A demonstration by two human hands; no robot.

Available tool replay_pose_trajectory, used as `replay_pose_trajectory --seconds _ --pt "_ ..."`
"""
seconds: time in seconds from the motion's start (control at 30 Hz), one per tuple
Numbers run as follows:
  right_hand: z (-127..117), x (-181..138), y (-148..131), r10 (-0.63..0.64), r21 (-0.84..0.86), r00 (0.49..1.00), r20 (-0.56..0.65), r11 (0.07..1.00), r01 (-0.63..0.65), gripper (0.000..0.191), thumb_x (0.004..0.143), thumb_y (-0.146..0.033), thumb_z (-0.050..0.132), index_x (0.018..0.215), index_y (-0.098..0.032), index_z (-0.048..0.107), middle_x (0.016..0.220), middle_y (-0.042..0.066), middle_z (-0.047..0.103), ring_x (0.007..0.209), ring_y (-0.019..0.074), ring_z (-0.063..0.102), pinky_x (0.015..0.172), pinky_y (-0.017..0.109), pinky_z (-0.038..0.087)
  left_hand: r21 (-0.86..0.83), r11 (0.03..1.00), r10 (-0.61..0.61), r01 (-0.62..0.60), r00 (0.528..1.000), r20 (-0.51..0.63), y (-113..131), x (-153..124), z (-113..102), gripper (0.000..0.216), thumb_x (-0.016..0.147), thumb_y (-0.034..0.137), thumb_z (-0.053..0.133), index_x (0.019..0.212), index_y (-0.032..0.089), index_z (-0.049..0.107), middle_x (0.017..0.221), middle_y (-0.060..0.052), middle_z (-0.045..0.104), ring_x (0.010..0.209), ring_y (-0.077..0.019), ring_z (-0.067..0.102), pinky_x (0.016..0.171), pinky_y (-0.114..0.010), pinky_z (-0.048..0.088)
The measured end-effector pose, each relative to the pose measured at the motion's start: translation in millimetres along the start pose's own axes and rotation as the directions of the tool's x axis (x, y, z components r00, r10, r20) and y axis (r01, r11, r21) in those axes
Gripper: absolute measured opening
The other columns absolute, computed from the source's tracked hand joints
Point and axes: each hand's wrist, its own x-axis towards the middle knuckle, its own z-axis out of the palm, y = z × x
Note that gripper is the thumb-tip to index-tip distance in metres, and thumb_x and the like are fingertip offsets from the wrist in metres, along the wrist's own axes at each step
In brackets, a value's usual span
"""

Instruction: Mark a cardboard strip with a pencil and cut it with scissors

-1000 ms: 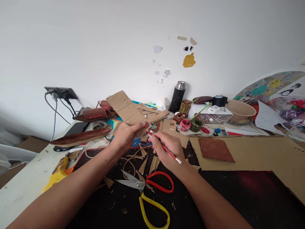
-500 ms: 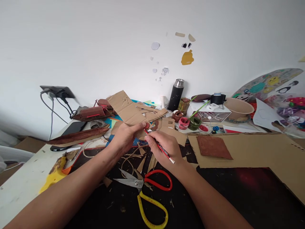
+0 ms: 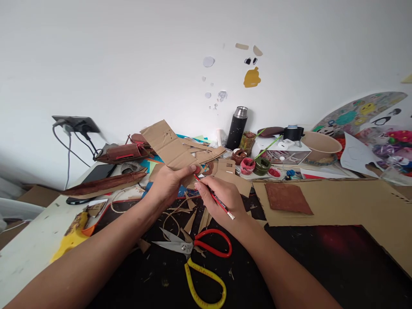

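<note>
My left hand (image 3: pixel 169 185) is closed on a piece of cardboard (image 3: pixel 167 143), which tilts up and away from me. Under the left thumb, a small round red thing (image 3: pixel 197 170) lies against the cardboard. Between the fingers of my right hand (image 3: pixel 222 198) is a red and black pencil (image 3: pixel 221 202). Its tip points at the cardboard by the red piece; whether it touches I cannot tell. Below both hands, scissors (image 3: pixel 183 247) with one red and one yellow handle lie with their blades apart on the black mat (image 3: pixel 128 281).
At the back stand a black thermos (image 3: pixel 237 128), a red paint jar (image 3: pixel 247 166) and a green paint jar (image 3: pixel 262 166). A brown-painted square (image 3: pixel 288 198) rests on a large cardboard sheet (image 3: pixel 341 201) at right. At left are a brown boat-shaped piece (image 3: pixel 103 183) and a yellow glue gun (image 3: pixel 69 240).
The cardboard has tilted slightly to the left in my left hand. The view has shifted a little; both hands otherwise keep the same hold.
</note>
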Motion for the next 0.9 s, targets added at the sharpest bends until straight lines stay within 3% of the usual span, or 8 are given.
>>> replay_pose_trajectory --seconds 0.23,0.6,0.9 --pt "-3.6 0.4 -2.1 0.02 0.011 1.0 -0.005 1.0 -0.02 0.029 0.111 -0.032 0.052 0.087 -0.023 0.065 0.075 0.001 0.07 0.066 0.0165 0.064 0.066 0.028 0.044 0.009 1.0 0.017 -0.017 0.998 -0.059 -0.7 1.2 -1.8 0.03 0.062 0.024 0.099 0.086 0.013 0.083 0.093 -0.011 0.085 0.085 -0.0252 0.078 0.085 -0.036 0.063" --pt "-0.3 0.4 1.3 -0.035 -0.01 0.999 -0.019 0.999 0.034 0.03 0.111 -0.03 0.053 0.085 -0.021 0.064 0.072 0.0 0.066 0.062 0.0139 0.058 0.063 0.026 0.04 0.005 1.0 0.002 -0.002 1.0 -0.005 -0.2 -0.6 -0.3 0.034 0.064 0.025 0.099 0.093 0.015 0.084 0.093 -0.01 0.085 0.093 -0.0279 0.079 0.084 -0.035 0.064" --pt "-1.1 0.7 -1.7 -0.05 -0.057 0.998 0.038 0.997 0.052 0.03 0.112 -0.027 0.051 0.087 -0.02 0.065 0.078 0.002 0.07 0.067 0.0148 0.062 0.067 0.026 0.042 0.033 0.999 -0.022 0.023 1.0 -0.008 -5.5 -1.3 -0.9 0.025 0.065 0.024 0.097 0.082 0.014 0.082 0.082 -0.007 0.081 0.075 -0.0205 0.074 0.07 -0.028 0.061"
